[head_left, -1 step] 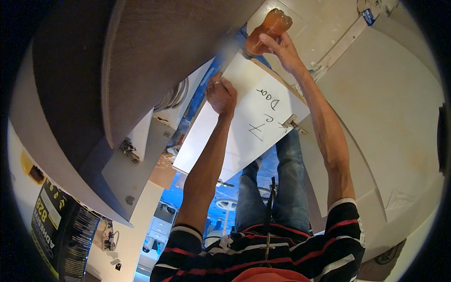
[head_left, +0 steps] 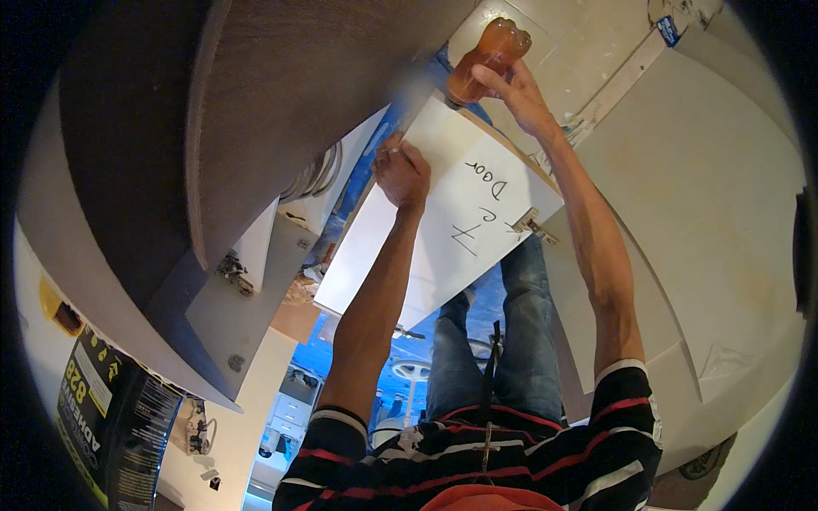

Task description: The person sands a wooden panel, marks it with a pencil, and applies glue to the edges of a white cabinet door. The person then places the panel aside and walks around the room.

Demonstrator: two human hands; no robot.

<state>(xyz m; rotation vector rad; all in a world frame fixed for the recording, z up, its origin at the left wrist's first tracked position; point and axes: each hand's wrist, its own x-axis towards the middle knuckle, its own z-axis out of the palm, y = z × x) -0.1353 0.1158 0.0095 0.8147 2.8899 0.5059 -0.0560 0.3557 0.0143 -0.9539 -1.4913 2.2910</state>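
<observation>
Both sides are occupied: your right hand (head_left: 521, 100) wraps the amber bottle (head_left: 496, 49), base up, neck slanting down at the far end of the white panel (head_left: 439, 247). Your left hand (head_left: 400, 175) is curled closed at the panel's left edge, seemingly gripping it. The step looks like working the bottle's neck along that end; the next move calls for a steady panel and controlled tilt.

Blue floor (head_left: 487, 294) and white drawers (head_left: 291, 412).
</observation>
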